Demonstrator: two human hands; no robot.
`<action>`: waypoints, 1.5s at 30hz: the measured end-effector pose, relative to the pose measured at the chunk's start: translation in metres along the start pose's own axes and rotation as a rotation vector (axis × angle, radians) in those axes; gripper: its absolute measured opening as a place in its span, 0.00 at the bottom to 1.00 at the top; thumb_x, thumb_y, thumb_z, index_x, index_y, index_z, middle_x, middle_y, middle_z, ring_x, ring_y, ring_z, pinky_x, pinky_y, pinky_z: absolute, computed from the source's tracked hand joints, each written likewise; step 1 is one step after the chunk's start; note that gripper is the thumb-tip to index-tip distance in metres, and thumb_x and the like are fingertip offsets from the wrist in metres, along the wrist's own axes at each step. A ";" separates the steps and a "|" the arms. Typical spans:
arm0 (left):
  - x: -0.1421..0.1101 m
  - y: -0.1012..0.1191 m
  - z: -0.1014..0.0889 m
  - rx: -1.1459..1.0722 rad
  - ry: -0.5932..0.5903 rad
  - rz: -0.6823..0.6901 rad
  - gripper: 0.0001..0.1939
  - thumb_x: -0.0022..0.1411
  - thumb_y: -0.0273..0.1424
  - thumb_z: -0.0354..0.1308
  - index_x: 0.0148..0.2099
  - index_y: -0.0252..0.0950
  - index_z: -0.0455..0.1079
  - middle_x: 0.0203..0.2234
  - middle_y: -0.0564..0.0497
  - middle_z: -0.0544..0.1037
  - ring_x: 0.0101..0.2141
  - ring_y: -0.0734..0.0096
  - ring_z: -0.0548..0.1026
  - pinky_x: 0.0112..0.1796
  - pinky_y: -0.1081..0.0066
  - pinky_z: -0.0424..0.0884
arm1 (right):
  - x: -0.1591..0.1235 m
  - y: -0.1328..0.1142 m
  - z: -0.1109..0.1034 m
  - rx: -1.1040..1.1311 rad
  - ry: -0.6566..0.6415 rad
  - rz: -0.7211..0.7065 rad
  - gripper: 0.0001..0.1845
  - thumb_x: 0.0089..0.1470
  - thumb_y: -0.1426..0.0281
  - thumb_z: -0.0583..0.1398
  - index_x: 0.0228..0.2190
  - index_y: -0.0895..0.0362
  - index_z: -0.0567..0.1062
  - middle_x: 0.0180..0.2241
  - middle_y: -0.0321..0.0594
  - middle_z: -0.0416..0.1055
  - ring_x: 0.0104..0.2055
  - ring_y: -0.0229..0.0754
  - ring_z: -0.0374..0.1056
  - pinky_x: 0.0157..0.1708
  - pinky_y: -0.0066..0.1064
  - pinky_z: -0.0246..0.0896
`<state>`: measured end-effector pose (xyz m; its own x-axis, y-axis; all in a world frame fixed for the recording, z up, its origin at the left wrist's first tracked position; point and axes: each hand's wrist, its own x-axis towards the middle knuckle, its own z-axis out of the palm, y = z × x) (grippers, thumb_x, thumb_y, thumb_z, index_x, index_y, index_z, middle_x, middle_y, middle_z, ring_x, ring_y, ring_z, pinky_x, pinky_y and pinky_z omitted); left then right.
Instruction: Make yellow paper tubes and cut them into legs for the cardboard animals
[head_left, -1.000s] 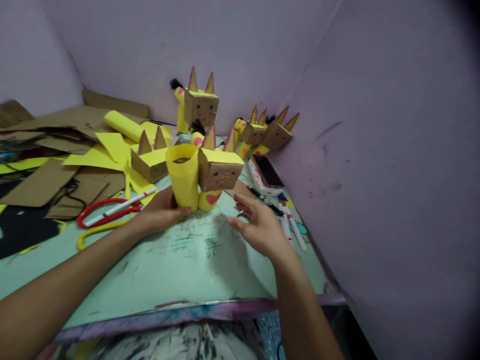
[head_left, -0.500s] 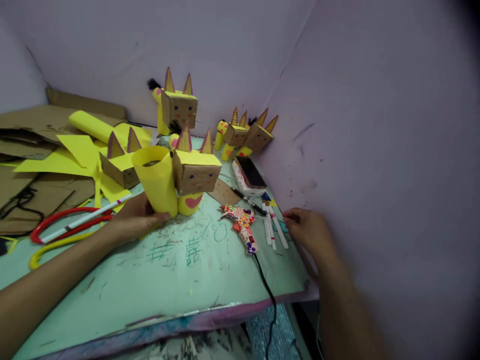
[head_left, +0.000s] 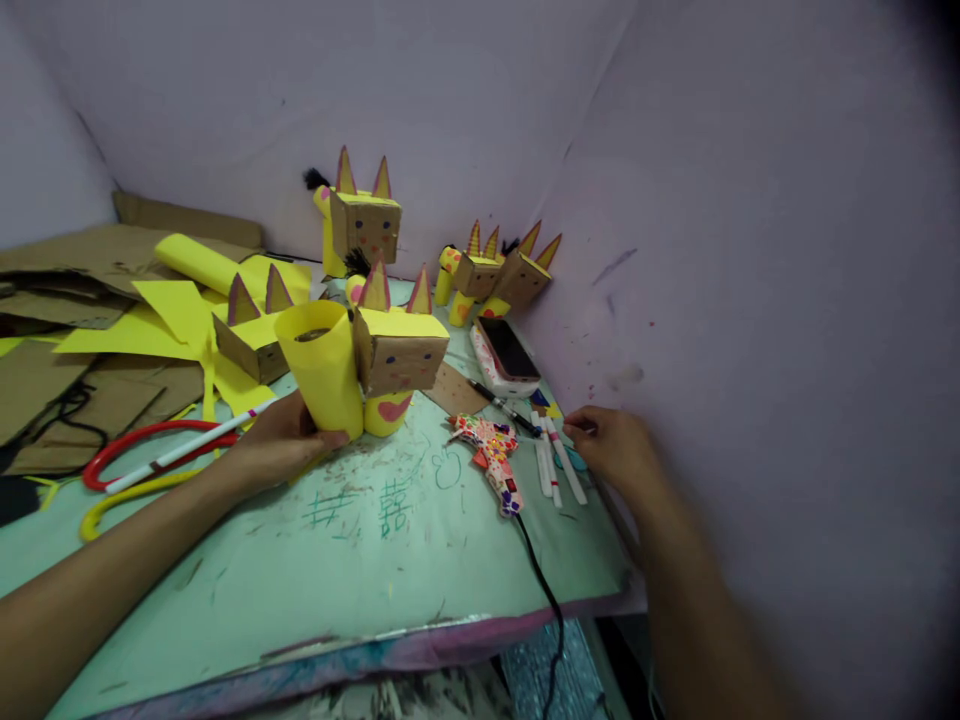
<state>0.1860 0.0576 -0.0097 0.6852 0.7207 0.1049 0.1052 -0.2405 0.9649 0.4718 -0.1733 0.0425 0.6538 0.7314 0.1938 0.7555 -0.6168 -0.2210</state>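
My left hand (head_left: 289,440) is closed around the lower part of a yellow paper tube (head_left: 319,372), which stands upright with its open end up. Right beside the tube is a cardboard animal figure (head_left: 401,362) with a box head, pointed ears and a yellow tube body. At the table's right edge, my right hand (head_left: 611,448) has its fingers curled and pinched; what they hold, if anything, is hidden. White markers (head_left: 553,460) and a teal-handled tool (head_left: 574,458) lie just left of those fingertips. A patterned glue gun (head_left: 491,455) rests further left.
More box-headed figures (head_left: 365,228) stand along the back wall. Yellow paper (head_left: 135,330) and cardboard (head_left: 90,255) pile up on the left, near large scissors (head_left: 112,470). A phone (head_left: 510,348) lies on a white box. The glue gun's black cord (head_left: 544,580) hangs over the front edge.
The camera view has shifted slightly, so the table and its things appear a little further right and lower. My left hand keeps its hold on the yellow paper tube; my right hand has hardly moved.
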 end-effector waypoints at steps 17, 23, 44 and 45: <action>0.000 -0.011 0.001 0.023 -0.056 -0.064 0.26 0.41 0.35 0.66 0.43 0.33 0.65 0.44 0.40 0.75 0.44 0.51 0.73 0.46 0.53 0.68 | 0.044 -0.032 0.030 -0.009 -0.110 -0.128 0.09 0.35 0.77 0.59 0.23 0.53 0.71 0.20 0.36 0.67 0.22 0.40 0.59 0.22 0.31 0.43; -0.001 -0.007 0.003 0.029 -0.044 -0.070 0.24 0.41 0.33 0.65 0.42 0.33 0.65 0.41 0.43 0.76 0.42 0.53 0.73 0.44 0.55 0.70 | -0.008 -0.033 -0.003 0.458 -0.021 -0.178 0.05 0.48 0.62 0.53 0.26 0.49 0.65 0.23 0.36 0.64 0.22 0.41 0.58 0.21 0.32 0.51; -0.001 -0.013 0.001 0.053 -0.048 -0.017 0.24 0.42 0.34 0.66 0.43 0.33 0.66 0.39 0.44 0.76 0.39 0.56 0.74 0.39 0.59 0.71 | -0.096 -0.163 0.072 1.274 -0.031 -0.282 0.24 0.56 0.48 0.49 0.43 0.50 0.70 0.34 0.39 0.67 0.32 0.41 0.65 0.31 0.35 0.63; -0.001 -0.013 0.001 0.045 -0.052 -0.011 0.24 0.43 0.34 0.66 0.43 0.32 0.66 0.39 0.43 0.76 0.39 0.56 0.74 0.39 0.60 0.71 | -0.095 -0.165 0.072 1.231 0.001 -0.285 0.22 0.57 0.50 0.49 0.44 0.50 0.70 0.36 0.39 0.67 0.35 0.42 0.66 0.34 0.35 0.63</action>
<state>0.1848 0.0591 -0.0229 0.7200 0.6893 0.0807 0.1447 -0.2628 0.9539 0.2820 -0.1204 -0.0084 0.4755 0.7926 0.3815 0.3305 0.2410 -0.9125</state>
